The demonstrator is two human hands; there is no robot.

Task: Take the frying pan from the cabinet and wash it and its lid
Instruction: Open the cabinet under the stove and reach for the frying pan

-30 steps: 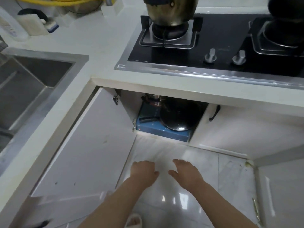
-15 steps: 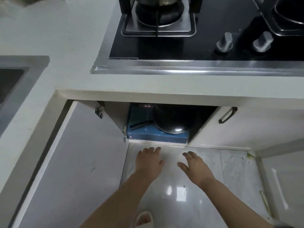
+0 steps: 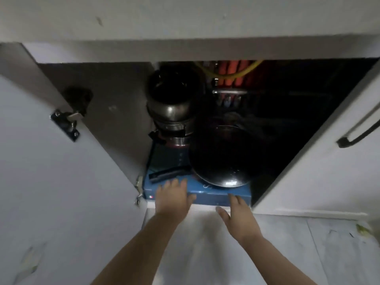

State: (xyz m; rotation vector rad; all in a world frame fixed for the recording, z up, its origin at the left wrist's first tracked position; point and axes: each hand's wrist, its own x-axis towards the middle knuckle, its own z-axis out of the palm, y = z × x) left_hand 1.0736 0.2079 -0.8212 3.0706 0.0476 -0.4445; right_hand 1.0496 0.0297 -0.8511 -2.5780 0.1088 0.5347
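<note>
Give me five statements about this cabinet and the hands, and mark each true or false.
1. The frying pan sits on a blue box inside the open cabinet. True.
2. The left hand already grips the pan's handle. False: its straight fingers reach over the box's front edge, just short of the handle.
3. The right hand holds nothing. True.
4. The pan's handle points to the right. False: it points left.
5. Stacked metal pots stand behind the pan, to its left. True.
</note>
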